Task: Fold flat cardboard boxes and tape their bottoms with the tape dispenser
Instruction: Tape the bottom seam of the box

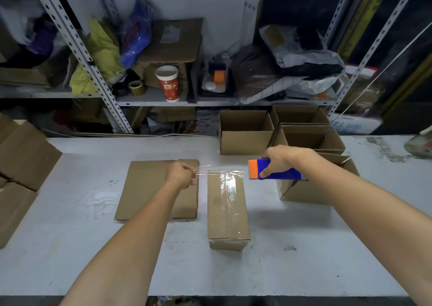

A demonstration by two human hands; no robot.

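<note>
1 tape strip (219, 173) links left hand (181, 176) to dispenser (288, 174) — over box (226, 214).

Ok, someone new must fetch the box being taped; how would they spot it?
On the white table, look just right of the flat cardboard sheet. It is the closed box there; unlike the open boxes behind, it has shiny clear tape along its top.

Location type: packing and storage room. Slotted-angle steel shelving (78, 44) is standing behind the desk (70, 247) and is carrying bagged goods (136, 37), cardboard sheets (173, 48) and a tape roll (136, 88). Open cartons (245, 141) are sitting at the desk's far right edge; flat cardboard stacks (22, 158) are lying at its left edge.
</note>
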